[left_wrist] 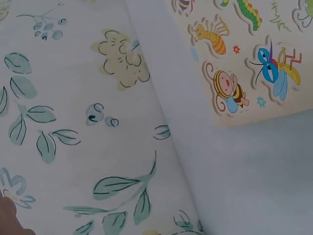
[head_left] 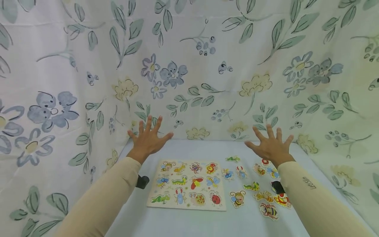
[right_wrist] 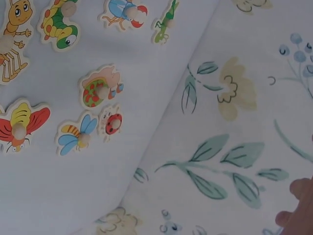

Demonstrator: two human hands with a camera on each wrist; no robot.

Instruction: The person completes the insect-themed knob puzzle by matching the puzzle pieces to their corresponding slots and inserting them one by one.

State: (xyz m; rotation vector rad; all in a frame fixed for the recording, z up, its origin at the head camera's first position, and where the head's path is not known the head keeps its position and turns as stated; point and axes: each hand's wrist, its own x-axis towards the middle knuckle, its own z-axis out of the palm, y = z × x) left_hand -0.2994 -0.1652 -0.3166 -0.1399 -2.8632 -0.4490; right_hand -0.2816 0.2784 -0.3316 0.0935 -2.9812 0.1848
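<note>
Both hands are held up with fingers spread, holding nothing. The left hand (head_left: 149,140) is raised beyond the upper left corner of a wooden insect puzzle board (head_left: 188,185). Its recesses show printed insects, with no pieces seated that I can make out. The right hand (head_left: 271,146) hovers above loose knobbed puzzle pieces to the board's right. Among them lie a bee piece (head_left: 238,198), a spider piece (head_left: 268,211), a caterpillar piece (head_left: 251,186), a snail piece (right_wrist: 100,89), a ladybug piece (right_wrist: 112,123) and a red-winged piece (right_wrist: 22,125).
A white table (head_left: 207,225) carries the board and pieces. Leaf-and-flower printed cloth (head_left: 183,82) hangs behind it and along both sides. A black wrist device (head_left: 142,182) shows at the left forearm, and another (head_left: 277,187) at the right.
</note>
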